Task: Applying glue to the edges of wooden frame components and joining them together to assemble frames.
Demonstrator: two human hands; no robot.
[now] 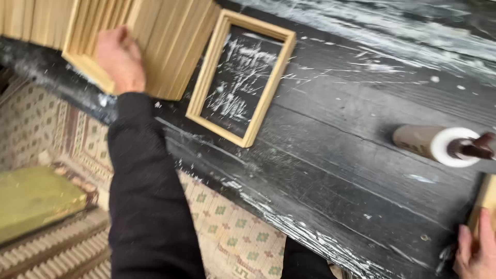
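Two hands | left hand (120, 59) clenched on frame stack (155, 36) | right hand (478, 248) fingers flat on wood piece (485, 199), grip unclear | tip: support stack underneath

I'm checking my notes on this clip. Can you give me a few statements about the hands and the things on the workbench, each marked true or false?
1. The left hand rests on a stack of wooden frames. True.
2. A single wooden frame lies flat on the black workbench, apart from the stack. True.
3. The right hand holds the roll of film. False: it touches a piece of light wood at the picture's edge; the roll lies apart.
4. The workbench is white and spotless. False: it is black, with white scratches and smears.
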